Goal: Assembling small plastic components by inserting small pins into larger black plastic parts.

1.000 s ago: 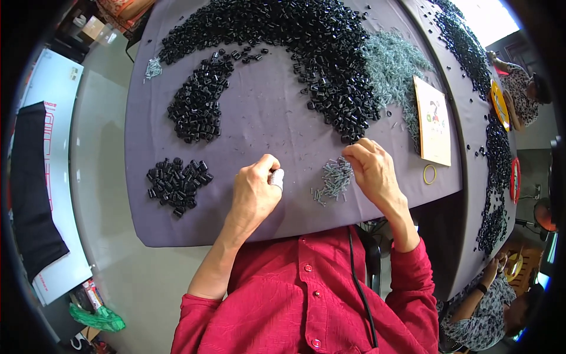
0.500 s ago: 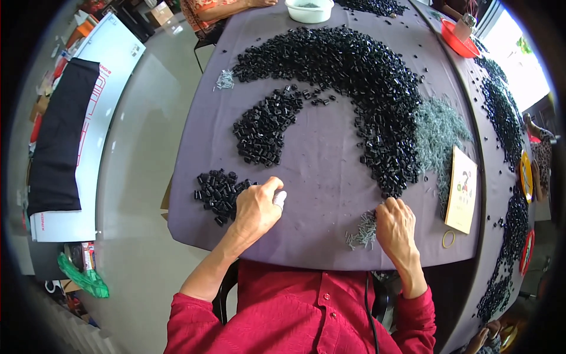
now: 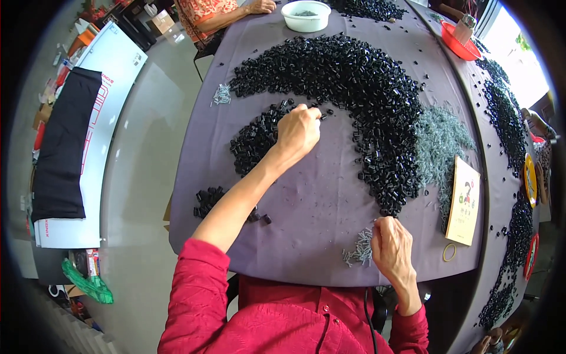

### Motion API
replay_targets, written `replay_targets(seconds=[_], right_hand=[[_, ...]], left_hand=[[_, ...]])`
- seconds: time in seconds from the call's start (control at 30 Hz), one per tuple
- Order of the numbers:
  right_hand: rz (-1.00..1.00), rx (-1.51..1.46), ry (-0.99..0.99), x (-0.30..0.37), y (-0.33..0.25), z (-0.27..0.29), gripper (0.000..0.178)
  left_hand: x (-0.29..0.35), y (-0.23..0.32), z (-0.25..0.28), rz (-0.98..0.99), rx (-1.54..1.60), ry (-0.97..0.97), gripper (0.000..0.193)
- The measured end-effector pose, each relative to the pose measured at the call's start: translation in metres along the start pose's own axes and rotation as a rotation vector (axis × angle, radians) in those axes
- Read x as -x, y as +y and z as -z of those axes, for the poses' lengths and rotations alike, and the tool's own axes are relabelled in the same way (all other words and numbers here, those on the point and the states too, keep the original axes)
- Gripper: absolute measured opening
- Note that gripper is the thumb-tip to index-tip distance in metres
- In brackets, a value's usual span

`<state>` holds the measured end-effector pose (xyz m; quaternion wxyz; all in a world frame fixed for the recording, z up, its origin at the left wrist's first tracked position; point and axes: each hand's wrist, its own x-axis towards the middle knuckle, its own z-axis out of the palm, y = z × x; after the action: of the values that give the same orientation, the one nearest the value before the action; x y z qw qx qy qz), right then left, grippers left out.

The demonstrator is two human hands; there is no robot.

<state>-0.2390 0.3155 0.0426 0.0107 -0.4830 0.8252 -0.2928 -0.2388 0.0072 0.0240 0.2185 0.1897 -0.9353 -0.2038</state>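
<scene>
While a dark cloth and a white board lie on the floor at the far left, a small cluster of black plastic pieces [image 3: 207, 200] sits near the left edge of the purple-covered table [image 3: 306, 206]. Beside it, a second, larger patch of black pieces [image 3: 256, 138] runs up toward the left hand [image 3: 299, 131], which is stretched well forward; its fingers are curled tight together at the top of that patch, and whether they pinch a piece cannot be told. Beyond the hand, a broad arc of black pieces [image 3: 365, 88] sweeps across the table, with a spread of grey metal parts [image 3: 439, 144] along its right side. Nearer the body, the right hand [image 3: 392, 248] rests with fingers bent and close, touching a little heap of grey parts [image 3: 361, 252]. Further right lie a yellowish card [image 3: 464, 200] and a rubber band [image 3: 449, 252].
</scene>
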Motion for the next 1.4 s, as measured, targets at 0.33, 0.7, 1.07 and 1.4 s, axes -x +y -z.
replay_targets(seconds=[0.33,0.7,1.07,1.4], right_hand=[[-0.047,-0.135,-0.003,0.005,-0.007,0.005,0.014],[0.025,-0.251,-0.032,0.001,-0.023,-0.004,0.014],[0.013,-0.291,0.027,0.004,-0.028,-0.009,0.017],[-0.002,-0.292,0.039,0.005,-0.031,-0.013,0.017]], left_hand=[[-0.018,-0.013,-0.030,0.050,-0.213,-0.084,0.009],[0.008,-0.018,-0.016,0.044,-0.136,-0.204,0.017],[0.036,-0.026,0.005,0.068,0.093,0.038,0.017],[0.031,-0.017,-0.010,0.042,-0.030,-0.021,0.008]])
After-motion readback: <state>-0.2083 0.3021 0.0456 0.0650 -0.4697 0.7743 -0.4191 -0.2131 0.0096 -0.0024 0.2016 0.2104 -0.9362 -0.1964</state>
